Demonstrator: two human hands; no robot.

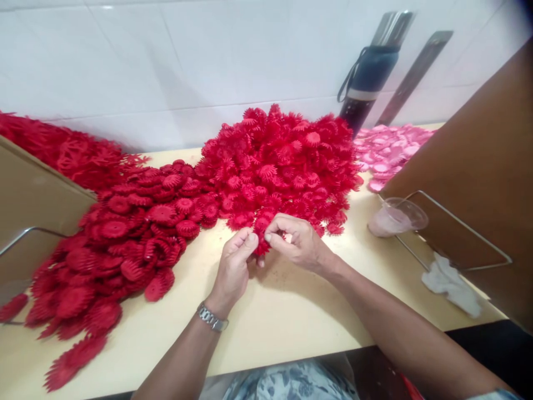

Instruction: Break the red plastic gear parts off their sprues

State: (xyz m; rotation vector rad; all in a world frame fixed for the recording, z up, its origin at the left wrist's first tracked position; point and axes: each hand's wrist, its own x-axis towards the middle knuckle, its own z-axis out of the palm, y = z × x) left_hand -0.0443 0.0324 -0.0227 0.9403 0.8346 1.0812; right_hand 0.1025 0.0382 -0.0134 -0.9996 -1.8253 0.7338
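Between my two hands, just in front of the big red pile, is a red fabric flower piece with fringed edges. My left hand, with a metal watch on its wrist, is closed on it from the left, thumb on top. From the right, my right hand pinches at the same piece with thumb and forefinger. Right behind the hands rises a heap of red frilled flowers. To the left lies a spread of flat red toothed discs, some stacked together.
Pink petal discs lie at the back right, near a dark blue bottle. A plastic cup and a crumpled white tissue sit beside a brown board. Another board stands at left.
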